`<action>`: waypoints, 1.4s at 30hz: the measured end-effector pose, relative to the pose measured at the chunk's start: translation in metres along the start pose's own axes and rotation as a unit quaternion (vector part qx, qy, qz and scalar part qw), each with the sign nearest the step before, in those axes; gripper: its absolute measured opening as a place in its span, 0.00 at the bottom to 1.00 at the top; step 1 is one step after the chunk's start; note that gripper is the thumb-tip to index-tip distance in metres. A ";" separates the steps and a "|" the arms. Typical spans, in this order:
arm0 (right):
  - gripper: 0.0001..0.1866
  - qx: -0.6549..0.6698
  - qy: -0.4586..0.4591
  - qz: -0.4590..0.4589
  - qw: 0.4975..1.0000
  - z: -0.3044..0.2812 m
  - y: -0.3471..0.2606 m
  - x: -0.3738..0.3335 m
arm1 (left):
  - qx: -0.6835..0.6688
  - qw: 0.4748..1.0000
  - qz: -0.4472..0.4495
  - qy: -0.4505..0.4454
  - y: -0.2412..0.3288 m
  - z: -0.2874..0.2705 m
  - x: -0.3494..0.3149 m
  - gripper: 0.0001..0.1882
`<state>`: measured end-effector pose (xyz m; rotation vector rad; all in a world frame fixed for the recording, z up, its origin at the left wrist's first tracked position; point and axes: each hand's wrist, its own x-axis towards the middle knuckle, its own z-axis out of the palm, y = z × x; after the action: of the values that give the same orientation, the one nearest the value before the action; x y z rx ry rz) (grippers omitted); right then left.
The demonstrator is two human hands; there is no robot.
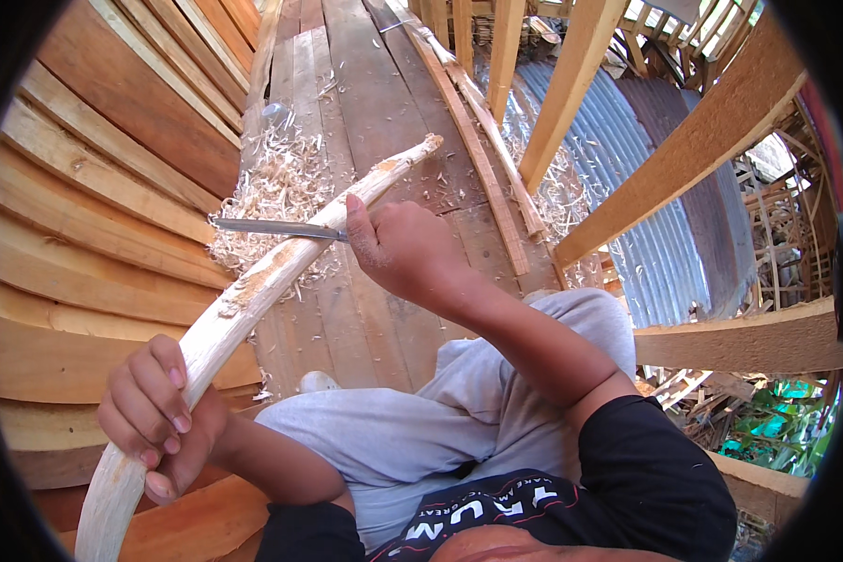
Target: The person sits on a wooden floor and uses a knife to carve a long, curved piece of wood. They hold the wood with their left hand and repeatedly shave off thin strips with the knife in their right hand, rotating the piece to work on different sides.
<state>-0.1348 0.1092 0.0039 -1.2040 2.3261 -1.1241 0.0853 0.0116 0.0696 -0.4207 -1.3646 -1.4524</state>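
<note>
A long, slightly curved wooden pole (pixel 239 314), pale and mostly stripped of bark, slants across my lap from lower left to upper middle. Rough brown patches remain along its side and at its far tip. My left hand (pixel 164 412) is wrapped round its lower part. My right hand (pixel 405 248) is closed on a knife (pixel 273 227), its handle hidden in the fist and the thumb up beside the pole. The blade lies crosswise over the pole's upper half and points left.
Curled wood shavings (pixel 286 187) are heaped on the plank floor (pixel 370 75) beyond the pole. Stacked boards (pixel 94 215) line the left. Thin wooden strips (pixel 478 140) lie to the right, beside upright posts (pixel 571 84) and corrugated metal sheets (pixel 628 187). My bent legs (pixel 496 365) are close below.
</note>
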 end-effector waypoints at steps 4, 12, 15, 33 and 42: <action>0.36 -0.007 0.038 0.000 0.999 0.010 0.014 0.006 | -0.018 1.000 -0.023 0.009 -0.017 -0.009 -0.004 0.14; 0.35 -0.046 0.015 0.029 0.998 0.011 0.023 0.014 | -0.096 0.992 -0.038 0.077 -0.063 -0.040 -0.009 0.14; 0.32 -0.063 0.039 0.068 0.995 0.013 0.046 0.034 | -0.072 0.997 -0.036 0.017 -0.078 -0.037 -0.016 0.13; 0.34 -0.072 0.002 0.024 0.997 -0.009 0.008 0.008 | -0.136 0.988 -0.059 0.042 -0.036 -0.040 -0.007 0.17; 0.35 -0.062 -0.007 0.048 0.997 -0.009 0.010 0.006 | -0.159 0.980 -0.014 0.115 -0.042 -0.023 -0.002 0.20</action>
<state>-0.1491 0.1120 0.0027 -1.1240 2.4456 -0.9487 0.0597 -0.0167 0.0403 -0.4225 -0.9600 -1.6936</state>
